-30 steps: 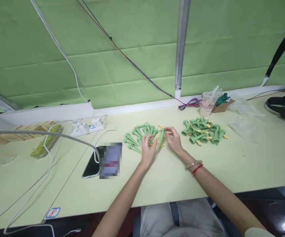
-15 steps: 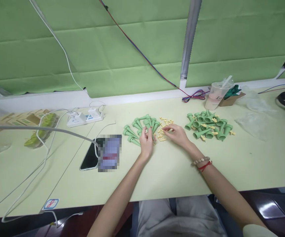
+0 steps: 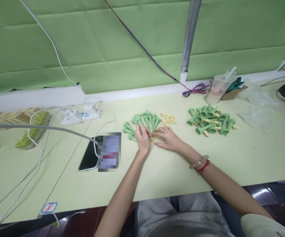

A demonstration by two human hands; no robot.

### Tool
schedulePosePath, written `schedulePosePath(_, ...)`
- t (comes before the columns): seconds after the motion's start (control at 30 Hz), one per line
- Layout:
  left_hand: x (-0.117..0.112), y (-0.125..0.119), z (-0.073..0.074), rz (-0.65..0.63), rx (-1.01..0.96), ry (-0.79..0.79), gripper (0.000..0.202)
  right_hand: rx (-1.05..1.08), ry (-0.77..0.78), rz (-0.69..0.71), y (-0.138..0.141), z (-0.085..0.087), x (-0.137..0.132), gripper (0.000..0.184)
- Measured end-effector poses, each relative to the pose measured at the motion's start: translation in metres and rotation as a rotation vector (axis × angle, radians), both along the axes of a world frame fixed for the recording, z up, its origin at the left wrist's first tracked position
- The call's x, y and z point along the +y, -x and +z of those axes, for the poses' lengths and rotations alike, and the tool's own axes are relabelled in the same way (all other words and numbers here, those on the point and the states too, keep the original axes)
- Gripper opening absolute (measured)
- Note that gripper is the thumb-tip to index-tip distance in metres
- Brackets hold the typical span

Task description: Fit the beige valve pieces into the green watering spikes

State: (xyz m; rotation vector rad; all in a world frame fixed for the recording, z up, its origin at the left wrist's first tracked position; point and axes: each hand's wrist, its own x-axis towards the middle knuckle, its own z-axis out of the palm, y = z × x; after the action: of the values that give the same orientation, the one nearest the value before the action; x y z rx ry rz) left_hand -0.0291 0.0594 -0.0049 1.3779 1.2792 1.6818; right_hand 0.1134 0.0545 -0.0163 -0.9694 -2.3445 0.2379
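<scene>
My left hand (image 3: 143, 138) is closed around a green plastic watering spike (image 3: 138, 119), its wide collared end pointing away from me. Close against it, my right hand (image 3: 169, 139) has its thumb and fingers curled at a small yellow valve piece (image 3: 153, 140), whose exact contact is partly hidden. More green spikes (image 3: 154, 120) lie fanned out just beyond my left hand. Small loose yellow pieces (image 3: 168, 119) are scattered past my right fingers. On the right is a pile of green spikes (image 3: 210, 120), several with yellow pieces fitted.
A phone (image 3: 88, 158) and a blurred-out item (image 3: 109, 152) lie left of my arms. Behind them are a power strip (image 3: 82, 116) and white cables. A drink cup (image 3: 216, 90), a small box (image 3: 234, 92) and plastic bags (image 3: 255, 117) stand or lie at the right back.
My right hand has moved left from the loose yellow pieces to meet my left hand. The left hand has tilted its spike leftward and come slightly nearer.
</scene>
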Motion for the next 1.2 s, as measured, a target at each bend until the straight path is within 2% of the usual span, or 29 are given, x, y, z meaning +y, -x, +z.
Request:
schedulePosePath(0.17, 0.000, 0.001, 0.000, 0.021, -0.036, 0.004, 0.035, -0.027, 0.054, 0.039, 0.002, -0.003, -0.001, 0.027)
schedulePosePath(0.3, 0.001, 0.003, 0.000, 0.046, -0.025, -0.008, 0.033, -0.005, 0.053, -0.015, 0.001, -0.005, 0.001, 0.017)
schedulePosePath(0.53, 0.003, 0.006, 0.003, 0.106, -0.020, 0.017, 0.031, 0.006, 0.041, -0.123, 0.000, -0.006, 0.004, 0.018)
schedulePosePath(0.73, 0.005, 0.010, 0.007, 0.105, -0.126, -0.068, 0.031, 0.021, 0.047, -0.154, 0.001, 0.003, -0.003, 0.031)
schedulePosePath(0.83, 0.007, 0.012, 0.009, 0.121, -0.167, -0.095, 0.033, 0.014, 0.063, -0.063, 0.009, 0.006, -0.011, 0.051)
schedulePosePath(0.9, 0.008, 0.013, 0.010, 0.116, -0.185, -0.105, 0.032, -0.038, 0.071, 0.006, 0.016, 0.005, -0.014, 0.056)
schedulePosePath(1.03, 0.007, 0.010, 0.007, 0.099, -0.192, -0.093, 0.032, -0.092, 0.089, 0.088, 0.023, 0.001, -0.015, 0.034)
schedulePosePath(1.2, 0.005, 0.007, 0.002, 0.081, -0.115, -0.087, 0.034, -0.034, 0.067, 0.049, 0.016, 0.000, -0.009, 0.020)
